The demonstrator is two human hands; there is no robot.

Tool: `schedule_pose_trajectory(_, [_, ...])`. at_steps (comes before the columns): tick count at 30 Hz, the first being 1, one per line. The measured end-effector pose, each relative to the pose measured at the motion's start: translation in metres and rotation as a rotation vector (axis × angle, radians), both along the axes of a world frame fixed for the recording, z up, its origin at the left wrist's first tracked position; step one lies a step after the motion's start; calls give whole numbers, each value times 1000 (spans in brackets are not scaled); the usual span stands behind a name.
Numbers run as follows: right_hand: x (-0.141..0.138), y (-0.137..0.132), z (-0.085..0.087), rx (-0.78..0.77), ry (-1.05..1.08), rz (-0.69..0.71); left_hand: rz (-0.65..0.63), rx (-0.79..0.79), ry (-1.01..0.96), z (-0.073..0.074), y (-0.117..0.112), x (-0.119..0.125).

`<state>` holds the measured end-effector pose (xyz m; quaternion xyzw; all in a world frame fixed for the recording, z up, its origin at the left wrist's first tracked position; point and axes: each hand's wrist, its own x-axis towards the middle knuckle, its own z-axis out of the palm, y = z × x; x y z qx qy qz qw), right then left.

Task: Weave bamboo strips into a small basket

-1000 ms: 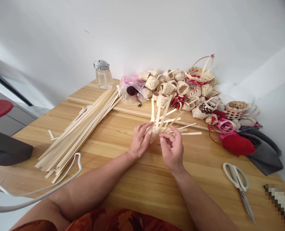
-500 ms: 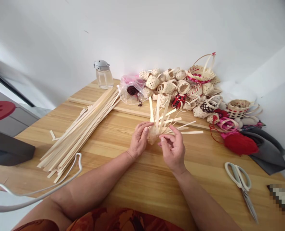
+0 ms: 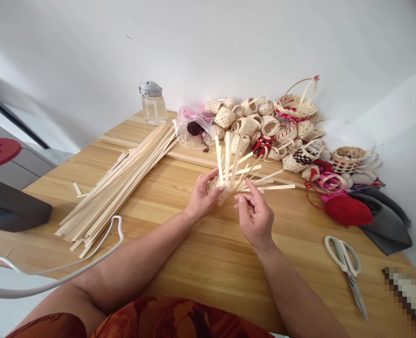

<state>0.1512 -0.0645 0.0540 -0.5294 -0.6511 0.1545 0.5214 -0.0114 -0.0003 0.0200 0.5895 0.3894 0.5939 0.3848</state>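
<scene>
Presently we find the partly woven bamboo-strip piece [image 3: 222, 190] gripped in the left hand [image 3: 201, 197] above the worktop [image 3: 208, 263], its loose strips [image 3: 236, 162] fanning upward and rightward. We note the right hand [image 3: 255, 218] just beside it on the right, thumb and fingers [image 3: 242, 199] narrowly parted, apparently empty. Small woven baskets [image 3: 260, 124] lie heaped beyond.
</scene>
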Motion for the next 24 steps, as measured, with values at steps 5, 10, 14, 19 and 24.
schedule_pose_trajectory(5, [1,-2,2,24,4,-12,-24,-87,-117,-6,5,1])
schedule_pose_trajectory(10, [2,-1,2,64,-5,-35,-37,-118,-148,-1,1,3])
schedule_pose_trajectory(14, [1,1,-1,55,76,-36,-29,-125,-69,4,-6,4])
schedule_pose_trajectory(19, [-2,2,-4,38,65,-20,-55,-121,5,8,-10,5])
schedule_pose_trajectory(24, [-2,6,-11,12,168,-8,-105,-94,44,6,-9,6])
